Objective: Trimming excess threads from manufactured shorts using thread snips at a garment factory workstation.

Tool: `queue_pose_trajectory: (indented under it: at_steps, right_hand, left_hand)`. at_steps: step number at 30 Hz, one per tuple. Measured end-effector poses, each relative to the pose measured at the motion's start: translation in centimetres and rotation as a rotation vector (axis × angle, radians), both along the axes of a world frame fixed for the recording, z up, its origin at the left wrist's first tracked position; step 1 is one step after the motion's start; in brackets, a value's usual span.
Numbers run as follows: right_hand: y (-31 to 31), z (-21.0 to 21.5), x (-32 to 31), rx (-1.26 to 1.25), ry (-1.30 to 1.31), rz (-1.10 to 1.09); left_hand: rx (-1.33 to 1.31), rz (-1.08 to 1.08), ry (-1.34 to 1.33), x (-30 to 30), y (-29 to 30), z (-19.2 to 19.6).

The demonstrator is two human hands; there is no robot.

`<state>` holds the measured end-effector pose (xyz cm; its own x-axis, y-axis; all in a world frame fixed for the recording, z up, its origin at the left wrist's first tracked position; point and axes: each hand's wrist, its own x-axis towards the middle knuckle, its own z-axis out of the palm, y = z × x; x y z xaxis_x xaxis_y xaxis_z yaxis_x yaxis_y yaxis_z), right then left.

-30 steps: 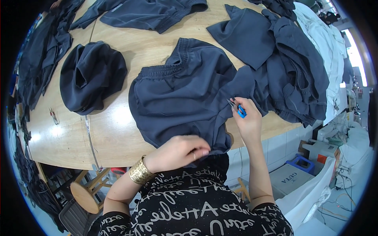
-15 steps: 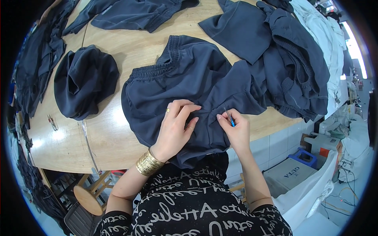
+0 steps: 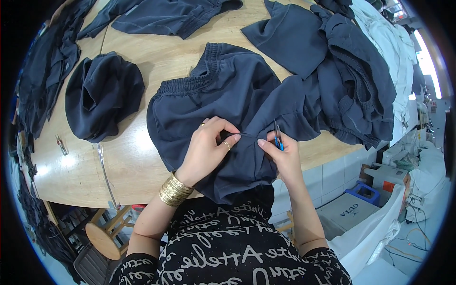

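A pair of dark navy trousers [image 3: 190, 114] with a gathered elastic waistband lies crumpled before me, its near part hanging over the table edge against my body. My left hand [image 3: 209, 147], with rings and gold bangles at the wrist, pinches a fold of the fabric between thumb and index finger. Just right of it, my right hand [image 3: 286, 159] holds blue-handled thread snips [image 3: 279, 141] within the palm and fingers, blades pointing up and away. Its thumb presses on the cloth near a seam. Any thread between the hands is too fine to make out.
On the wooden table [image 3: 133, 178], a bunched dark garment [image 3: 104, 97] lies left and a heap of dark garments [image 3: 361, 90] right. Small metal snips [image 3: 61, 145] rest near the left edge. A wooden stool [image 3: 103, 241] and a grey box [image 3: 346, 211] stand below.
My left fingertips have closed into a pinch on the cloth. The snips in my right hand have turned more upright, and that hand has shifted slightly toward the left one.
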<state>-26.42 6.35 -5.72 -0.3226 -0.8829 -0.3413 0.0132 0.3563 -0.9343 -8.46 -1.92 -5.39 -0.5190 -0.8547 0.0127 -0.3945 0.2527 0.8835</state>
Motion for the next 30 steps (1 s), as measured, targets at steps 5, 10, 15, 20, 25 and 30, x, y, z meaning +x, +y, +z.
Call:
queue_pose_trajectory:
  at_steps: [5,10,15,20,25,30]
  right_hand:
    - [0.1,2.7,0.5,0.042,-0.327,-0.031]
    - [0.3,3.0,0.5,0.005,-0.436,-0.026]
    - [0.2,3.4,0.7,0.010,-0.416,-0.032]
    - [0.3,3.9,0.8,-0.007,-0.323,-0.030]
    - [0.1,4.5,1.8,-0.096,-0.049,-0.073]
    - [-0.2,5.1,2.6,-0.096,-0.027,-0.087]
  left_hand:
    - [0.118,0.024,0.048,0.8,-0.1,1.7]
    - [0.155,0.013,0.122,1.4,0.0,2.0]
    - [0.176,0.017,0.124,1.6,-0.1,2.3]
    - [0.041,0.137,0.134,1.1,1.0,3.5]
    - [-0.179,-0.211,0.180,0.3,4.5,4.0]
    - [-0.279,-0.113,0.083,0.7,4.6,1.5]
